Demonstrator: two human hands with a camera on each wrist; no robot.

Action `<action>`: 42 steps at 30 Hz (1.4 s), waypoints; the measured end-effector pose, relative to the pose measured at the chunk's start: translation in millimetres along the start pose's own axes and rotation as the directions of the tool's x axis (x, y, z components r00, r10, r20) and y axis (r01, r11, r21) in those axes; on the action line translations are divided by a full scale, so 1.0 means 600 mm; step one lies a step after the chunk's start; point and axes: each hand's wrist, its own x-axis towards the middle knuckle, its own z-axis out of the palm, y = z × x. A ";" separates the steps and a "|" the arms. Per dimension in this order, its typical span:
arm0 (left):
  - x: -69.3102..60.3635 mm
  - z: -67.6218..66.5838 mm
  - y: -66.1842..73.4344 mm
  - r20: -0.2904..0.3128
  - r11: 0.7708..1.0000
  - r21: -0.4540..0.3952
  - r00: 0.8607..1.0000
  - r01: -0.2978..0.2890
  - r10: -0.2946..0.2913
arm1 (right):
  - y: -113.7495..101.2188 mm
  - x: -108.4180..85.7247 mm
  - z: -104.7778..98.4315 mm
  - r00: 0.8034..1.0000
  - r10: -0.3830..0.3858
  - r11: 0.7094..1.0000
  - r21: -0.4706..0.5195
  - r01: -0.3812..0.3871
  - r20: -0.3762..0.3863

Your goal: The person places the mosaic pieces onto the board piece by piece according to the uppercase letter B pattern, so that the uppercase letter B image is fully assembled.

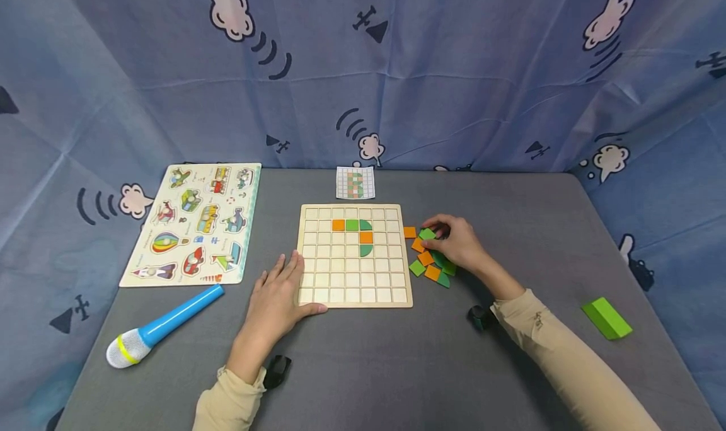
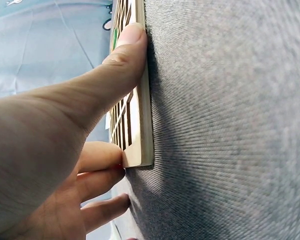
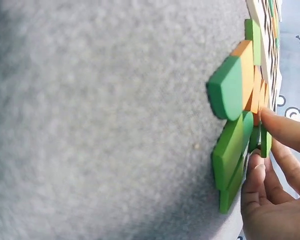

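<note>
We rest our left hand (image 1: 278, 298) along the left side of the wooden board (image 1: 321, 280), its grip wide, the thumb lying on the near rim. Our right hand (image 1: 462, 245) has a narrow grip, pinching a light green tile (image 3: 266, 142) at the far side of the loose tiles (image 1: 432, 273), which lie heaped just right of the board. Five set tiles (image 1: 367, 237) sit in the board's upper part: orange, light green and dark green in a row, then orange and dark green below the last. We see a picture card (image 1: 355, 195) behind the board on the grey table (image 1: 397, 368), a picture puzzle (image 1: 195, 235) and toy microphone (image 1: 180, 316) to our left, and a green block (image 1: 607, 317) to our right
</note>
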 end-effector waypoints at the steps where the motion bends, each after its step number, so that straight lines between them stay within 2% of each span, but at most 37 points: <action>1: 0.000 0.000 0.000 0.004 1.000 -0.001 1.000 0.002 -0.002 | -0.001 0.000 0.001 1.000 0.000 1.000 0.004 0.000 -0.011; 6: 0.000 -0.001 0.000 0.012 1.000 -0.004 1.000 0.007 -0.007 | -0.014 -0.001 0.007 0.999 -0.005 0.999 0.042 0.007 -0.049; 15: -0.001 -0.001 0.001 0.011 1.000 -0.005 1.000 0.011 -0.011 | -0.044 -0.002 0.038 0.999 -0.019 0.990 0.136 0.025 -0.045; 23: 0.000 0.000 0.002 0.013 1.000 -0.012 1.000 0.013 -0.013 | -0.078 0.004 0.064 0.995 -0.073 0.988 0.127 0.082 -0.069; 29: 0.000 -0.001 -0.001 0.007 1.000 -0.009 1.000 0.011 -0.011 | -0.104 0.012 0.088 0.991 -0.130 0.985 0.114 0.132 -0.021; 35: 0.001 -0.001 -0.003 0.023 1.000 -0.008 1.000 0.010 -0.009 | -0.128 0.013 0.112 0.988 -0.147 0.981 0.129 0.141 0.040; 42: 0.002 -0.002 -0.003 0.031 1.000 -0.007 0.999 0.013 -0.013 | -0.149 0.018 0.124 0.985 -0.167 0.982 0.097 0.161 0.049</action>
